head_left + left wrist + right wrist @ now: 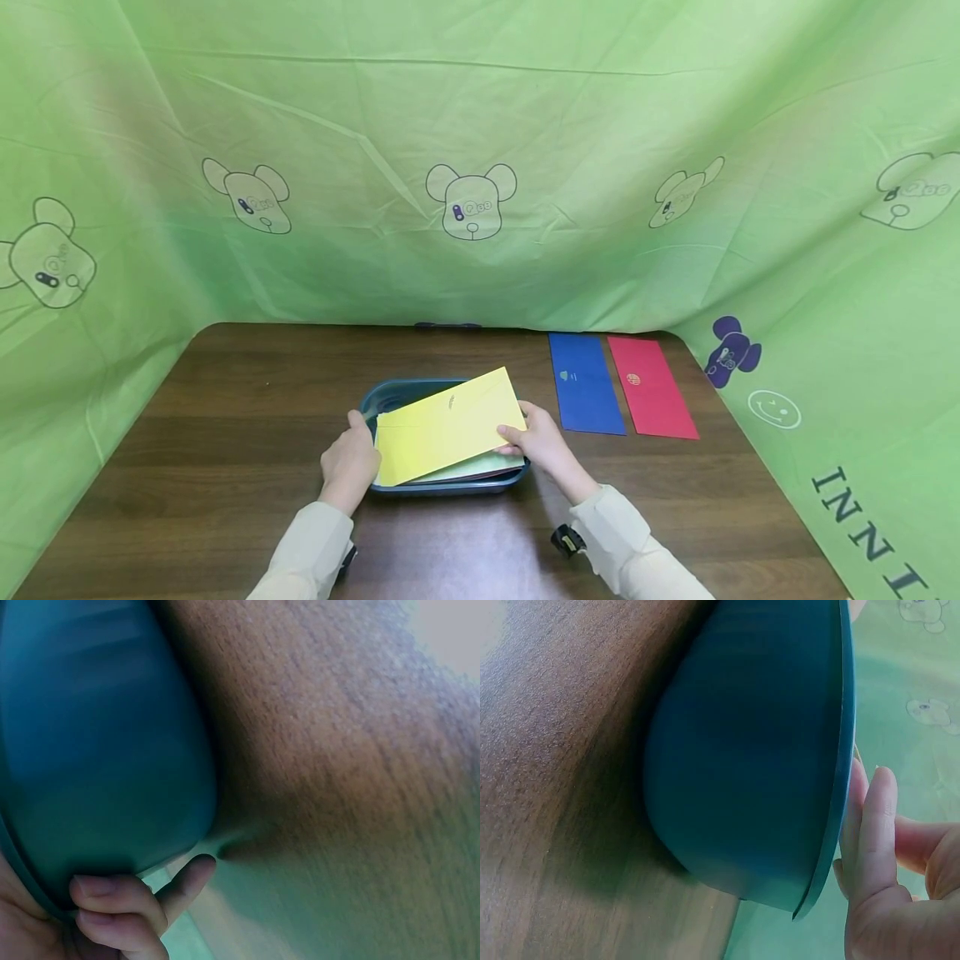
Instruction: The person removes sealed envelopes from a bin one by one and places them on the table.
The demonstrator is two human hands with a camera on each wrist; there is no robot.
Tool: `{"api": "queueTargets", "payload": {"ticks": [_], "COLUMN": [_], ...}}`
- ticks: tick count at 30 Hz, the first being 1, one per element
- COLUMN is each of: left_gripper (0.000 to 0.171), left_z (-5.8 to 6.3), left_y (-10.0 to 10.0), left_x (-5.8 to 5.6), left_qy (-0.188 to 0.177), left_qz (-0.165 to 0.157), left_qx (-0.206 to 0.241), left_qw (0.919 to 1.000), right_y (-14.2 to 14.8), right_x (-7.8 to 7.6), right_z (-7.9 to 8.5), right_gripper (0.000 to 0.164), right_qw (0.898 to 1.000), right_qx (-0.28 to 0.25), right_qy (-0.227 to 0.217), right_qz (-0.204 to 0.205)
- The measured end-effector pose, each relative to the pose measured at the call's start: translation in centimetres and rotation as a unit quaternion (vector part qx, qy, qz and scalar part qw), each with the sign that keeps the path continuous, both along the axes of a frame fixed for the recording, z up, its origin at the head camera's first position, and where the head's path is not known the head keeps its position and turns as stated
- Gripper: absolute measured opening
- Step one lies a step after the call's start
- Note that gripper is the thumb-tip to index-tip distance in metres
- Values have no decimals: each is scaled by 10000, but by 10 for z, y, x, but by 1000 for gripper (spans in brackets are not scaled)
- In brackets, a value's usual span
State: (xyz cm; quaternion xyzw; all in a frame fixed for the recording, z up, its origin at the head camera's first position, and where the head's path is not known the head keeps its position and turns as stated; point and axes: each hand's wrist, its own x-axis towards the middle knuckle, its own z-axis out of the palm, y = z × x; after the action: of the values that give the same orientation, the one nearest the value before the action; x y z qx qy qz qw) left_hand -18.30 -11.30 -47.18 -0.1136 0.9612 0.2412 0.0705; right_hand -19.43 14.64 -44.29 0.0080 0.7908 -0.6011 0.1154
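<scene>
A dark teal plastic basin [450,489] stands on the table, its outer wall [105,750] filling much of the left wrist view. My left hand [351,458] grips the basin's left rim, with fingers curled under it [120,900]. A yellow paper envelope [450,425] slants across the basin's top, its right end raised. My right hand [543,442] pinches that right end, thumb on top and fingers beneath; in the right wrist view the hand [900,870] is beside the basin's rim. Below the yellow envelope lies a pale green sheet or envelope [472,468], mostly covered.
On the right of the wooden table [225,417] lie a blue envelope [587,392] and a red envelope [660,400], flat and side by side. A green cloth [337,275] with printed bear heads hangs behind the table and along both sides.
</scene>
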Motion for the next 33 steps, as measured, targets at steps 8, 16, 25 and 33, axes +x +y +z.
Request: {"api": "queueTargets", "payload": {"ticks": [8,16,25,33], "left_gripper": [55,62,62,57], "left_z": [1,3,2,0], "left_y": [0,0,1,0], "left_x": [0,0,1,1], "left_qy": [-2,-61,-70,72], "left_qz": [-69,-98,-84,-90], "left_qx": [-35,-55,-29,14], "left_qw": [10000,9999,9999,9999], "right_y": [2,6,19,38], "right_x": [-1,-4,-9,-11], "right_z": [3,3,1,6], "right_gripper": [23,24,28,29], "right_qw": [9988,9959,9878,9728], "right_qx": [-194,-453,-852,-1379], "right_qy": [-102,-154,-338,-289], "right_qz": [-441,-768,-1259,-1838]}}
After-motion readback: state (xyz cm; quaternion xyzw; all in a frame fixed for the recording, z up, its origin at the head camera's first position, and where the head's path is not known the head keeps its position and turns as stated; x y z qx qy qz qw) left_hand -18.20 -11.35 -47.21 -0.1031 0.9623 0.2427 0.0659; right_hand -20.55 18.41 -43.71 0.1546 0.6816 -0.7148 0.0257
